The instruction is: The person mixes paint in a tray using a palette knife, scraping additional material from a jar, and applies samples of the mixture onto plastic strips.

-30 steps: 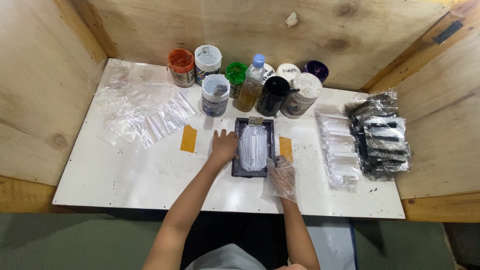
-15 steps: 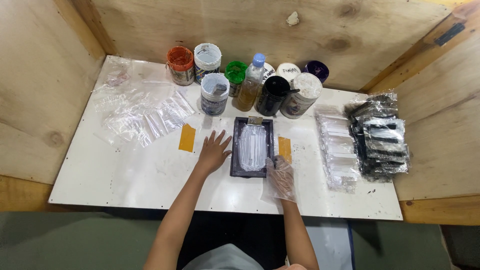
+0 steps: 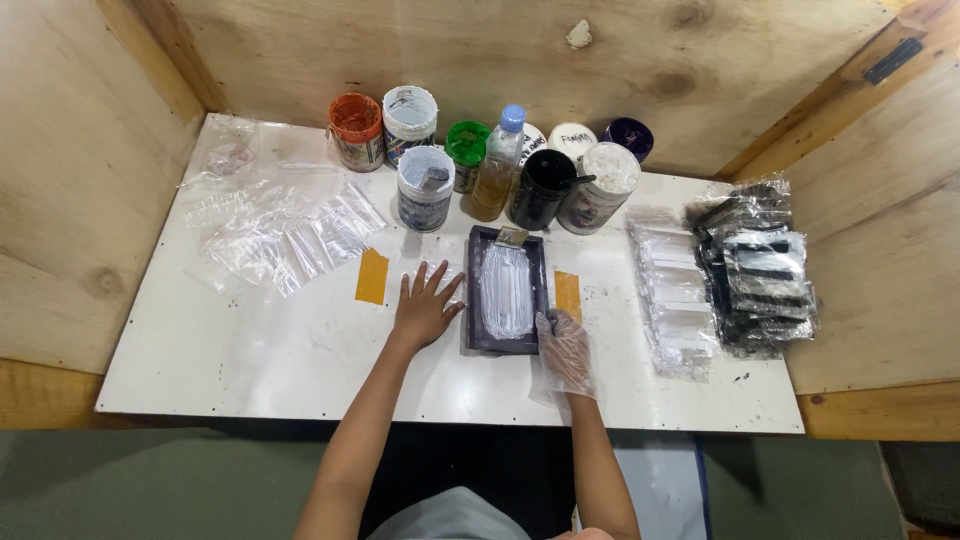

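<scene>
A dark rectangular tray (image 3: pixel 478 342) lies in the middle of the white table (image 3: pixel 250 370), with white ridged material (image 3: pixel 506 290) inside it. My bare left hand (image 3: pixel 425 308) rests flat on the table just left of the tray, fingers spread, holding nothing. My right hand (image 3: pixel 563 350), in a clear plastic glove, sits at the tray's lower right corner, touching its edge. An orange tape strip (image 3: pixel 371 276) lies left of my left hand and another orange strip (image 3: pixel 568 294) right of the tray.
Several paint pots and jars (image 3: pixel 425 187) and a plastic bottle (image 3: pixel 497 165) stand along the back. Clear plastic bags (image 3: pixel 285 235) lie at the left. Stacks of clear packets (image 3: pixel 676 295) and black-and-clear packets (image 3: pixel 760 270) sit at the right. Wooden walls enclose the table.
My left hand has slid off the tray's left edge onto the table and spread its fingers. My right hand stays at the tray's lower right corner.
</scene>
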